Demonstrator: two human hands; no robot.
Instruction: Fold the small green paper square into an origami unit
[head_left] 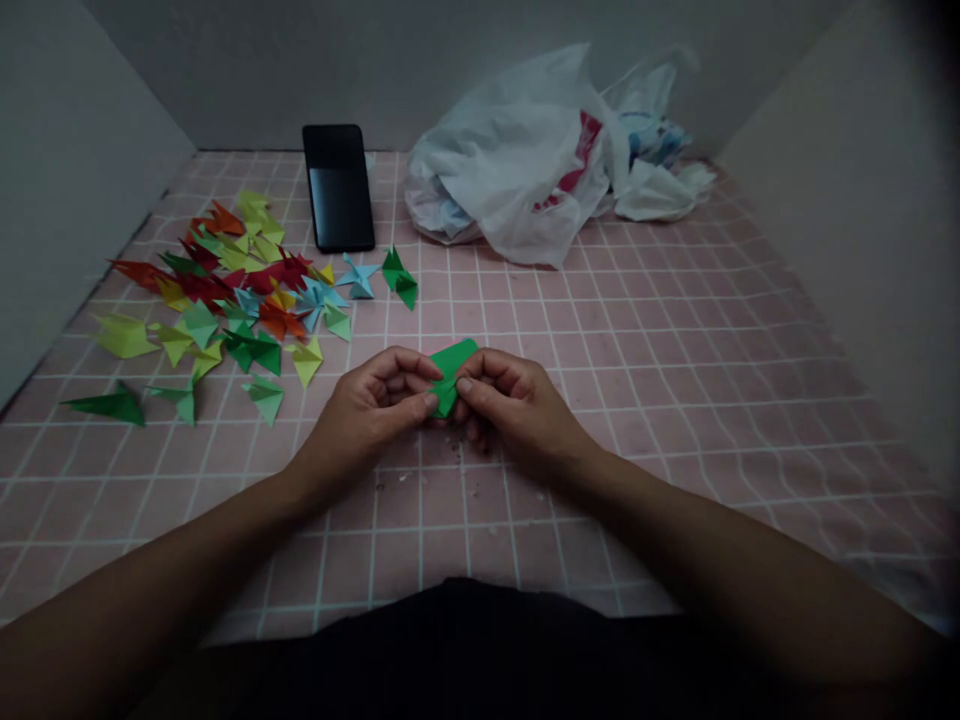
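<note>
Between my hands, over the middle of the table, is a partly folded piece of bright green origami paper (454, 360). My left hand (386, 395) pinches its left edge between thumb and fingers. The right edge is pinched by my right hand (506, 392), its thumb pressing on the paper near the lower middle. The fingers hide parts of both sides of the sheet. To the left lies a cluster of folded paper cranes (262, 280) in red, orange, yellow, blue and green. A dark green crane (400, 278) sits just beyond my hands.
A black phone (339, 190) stands tilted at the back. Right of it lies a crumpled white plastic bag (517, 160) with red print, beside a smaller bag (660, 150). Small scraps (405, 478) dot the pink checked tablecloth (675, 330). Grey walls (847, 200) enclose the sides and back.
</note>
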